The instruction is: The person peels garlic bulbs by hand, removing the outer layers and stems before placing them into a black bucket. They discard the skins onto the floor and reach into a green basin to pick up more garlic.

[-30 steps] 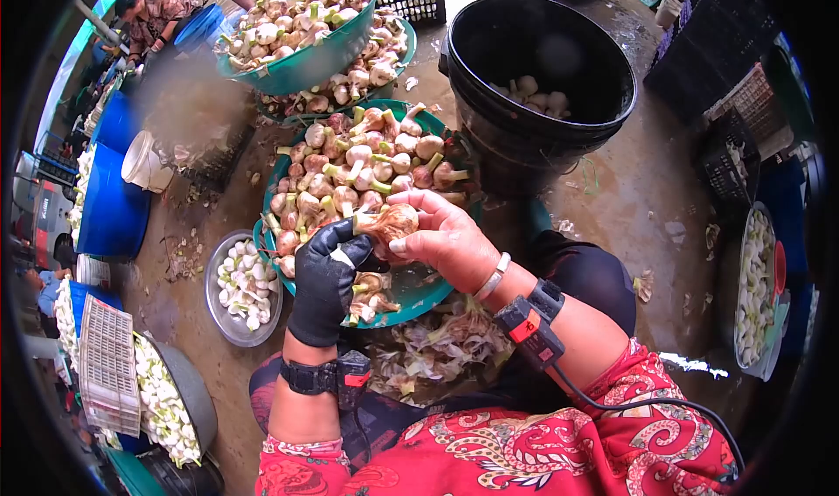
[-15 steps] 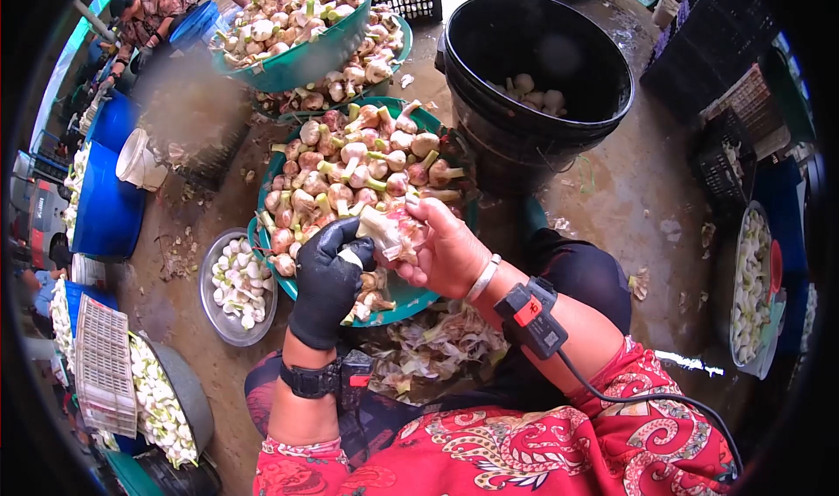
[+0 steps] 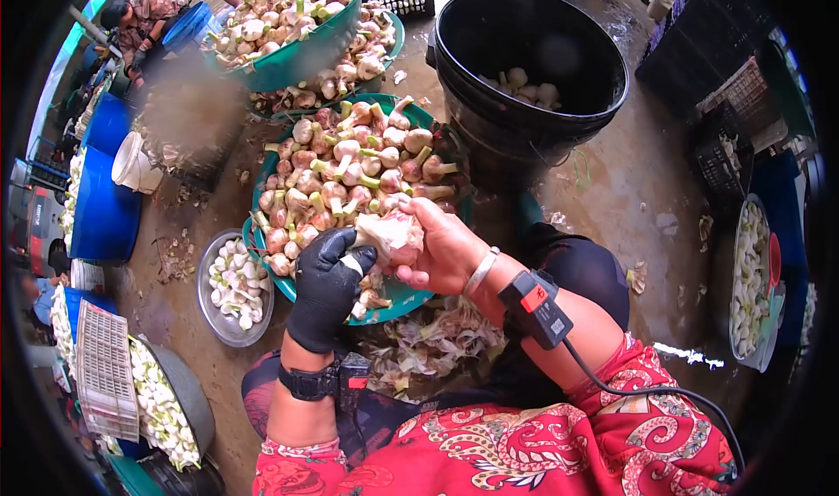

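Observation:
My left hand (image 3: 328, 282), in a black glove, is closed around the stem end of a garlic bulb (image 3: 391, 236). A small whitish piece (image 3: 357, 260) shows between its gloved fingers. Bare, with a white bangle at the wrist, my right hand (image 3: 446, 247) cups the bulb from the right, thumb on top. Loose, papery skin covers part of the bulb. Just beneath both hands is a green basin (image 3: 411, 299) heaped with unpeeled garlic bulbs (image 3: 350, 168) that have cut green stems.
A black bucket (image 3: 498, 116) with several white bulbs inside stands ahead right. Left of the basin sits a metal bowl (image 3: 208, 308) of peeled garlic (image 3: 238, 277). Garlic skins (image 3: 437, 343) lie below my hands. Another heaped green tub (image 3: 301, 63) stands ahead; a person (image 3: 144, 20) is far left.
The bulb has turned in my fingers, showing more of its pinkish base at the right. My right fingers have shifted around it. The view has moved slightly.

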Demonstrator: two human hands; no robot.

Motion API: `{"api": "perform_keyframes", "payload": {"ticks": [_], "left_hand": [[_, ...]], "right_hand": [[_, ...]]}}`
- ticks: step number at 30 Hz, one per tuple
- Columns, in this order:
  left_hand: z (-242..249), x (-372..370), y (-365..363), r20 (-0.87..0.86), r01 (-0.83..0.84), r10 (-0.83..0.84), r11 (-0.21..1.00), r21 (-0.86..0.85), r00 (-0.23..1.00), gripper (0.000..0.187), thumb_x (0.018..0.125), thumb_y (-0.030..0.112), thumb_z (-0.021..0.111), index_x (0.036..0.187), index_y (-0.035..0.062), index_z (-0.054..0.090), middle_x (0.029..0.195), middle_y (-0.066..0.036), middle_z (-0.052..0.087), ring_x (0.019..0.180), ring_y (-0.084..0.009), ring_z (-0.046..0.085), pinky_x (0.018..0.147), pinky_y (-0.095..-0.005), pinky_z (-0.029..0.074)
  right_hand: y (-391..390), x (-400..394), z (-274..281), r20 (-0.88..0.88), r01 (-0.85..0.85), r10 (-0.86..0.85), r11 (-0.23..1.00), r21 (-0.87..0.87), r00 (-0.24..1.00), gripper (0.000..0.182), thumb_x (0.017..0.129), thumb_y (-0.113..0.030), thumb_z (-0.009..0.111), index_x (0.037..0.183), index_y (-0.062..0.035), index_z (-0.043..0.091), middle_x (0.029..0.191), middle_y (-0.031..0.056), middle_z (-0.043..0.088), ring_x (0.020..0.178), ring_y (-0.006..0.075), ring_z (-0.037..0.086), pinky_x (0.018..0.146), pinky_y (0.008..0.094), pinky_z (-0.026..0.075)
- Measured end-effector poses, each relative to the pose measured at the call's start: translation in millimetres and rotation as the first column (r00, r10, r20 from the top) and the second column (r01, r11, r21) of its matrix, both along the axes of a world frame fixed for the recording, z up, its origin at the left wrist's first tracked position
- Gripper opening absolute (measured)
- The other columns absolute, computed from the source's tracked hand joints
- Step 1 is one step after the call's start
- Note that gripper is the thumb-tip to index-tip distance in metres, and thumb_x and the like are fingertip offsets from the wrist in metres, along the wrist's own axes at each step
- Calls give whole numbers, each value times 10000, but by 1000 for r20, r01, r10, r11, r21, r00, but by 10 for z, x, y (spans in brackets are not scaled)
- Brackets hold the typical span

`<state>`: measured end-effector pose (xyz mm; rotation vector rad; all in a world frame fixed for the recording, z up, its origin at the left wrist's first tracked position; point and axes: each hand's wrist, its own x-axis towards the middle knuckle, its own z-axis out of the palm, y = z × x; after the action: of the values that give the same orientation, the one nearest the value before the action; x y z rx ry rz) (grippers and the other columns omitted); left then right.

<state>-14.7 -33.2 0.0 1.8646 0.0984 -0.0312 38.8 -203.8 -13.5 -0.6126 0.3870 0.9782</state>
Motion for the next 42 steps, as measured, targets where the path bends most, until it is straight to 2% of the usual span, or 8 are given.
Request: {"api": "perform_keyframes", "payload": {"ticks": [5,8,16,29,31,32,38,42], "left_hand": [[12,20,-20,-46,-77,70,984,-161,996,193,827,54,590,991,-28,651,884,-58,656,757,-110,604,680,-268,498],[19,6,-44,-168,-104,53,945,-311,984,234,850,70,591,1057,-29,636,916,-51,662,749,-94,606,674,-246,505],[158,-39,93,-192,-1,-64,947,-321,979,212,818,55,623,1005,-35,669,841,-39,678,717,-91,615,658,-232,498],[149,-96,446,-107,-277,256,868,-412,961,209,855,28,477,962,-8,653,832,-70,672,687,-117,626,646,-248,516],[-167,-180,387,121,203,-236,950,235,964,169,907,120,540,968,8,651,830,-52,664,715,-120,621,653,-257,500],[-285,-284,142,-259,129,-182,970,-207,949,186,911,135,569,1019,12,657,866,-46,679,754,-112,629,665,-247,493],[-115,-130,23,-161,22,-185,719,-695,969,477,951,108,437,1403,-12,341,1316,-156,499,1133,-239,562,913,-425,519],[-38,-93,-155,-76,126,-189,853,-507,979,629,860,56,600,1415,-19,313,1254,-100,536,1140,-173,538,968,-297,445]], "right_hand": [[-55,-6,-100,453,-80,49,996,50,890,521,870,-511,617,1152,-85,521,988,107,646,761,172,655,596,284,534],[126,-125,-242,920,669,331,638,-383,211,657,709,-256,843,1206,-34,475,963,104,637,755,176,643,739,287,538],[-106,-67,-51,652,18,162,965,-260,741,495,795,-201,743,1196,-84,479,835,58,658,596,117,633,482,223,485],[-534,53,84,574,-300,131,930,210,808,723,661,-351,763,1207,32,483,889,133,632,604,166,636,439,214,507],[-504,69,45,573,-202,86,969,142,815,590,721,-183,731,1248,-64,494,986,58,607,726,112,611,569,224,509],[-460,61,65,616,-147,76,987,65,784,580,731,-130,720,1260,-77,488,995,48,603,776,98,596,601,224,502],[-316,-5,-24,855,-55,252,965,-255,453,511,812,-18,657,1279,-100,466,1044,31,586,940,126,557,848,271,458],[-210,25,-164,896,350,423,866,-356,-135,527,671,-78,748,1164,-138,571,933,114,567,838,315,564,774,371,474]]}}
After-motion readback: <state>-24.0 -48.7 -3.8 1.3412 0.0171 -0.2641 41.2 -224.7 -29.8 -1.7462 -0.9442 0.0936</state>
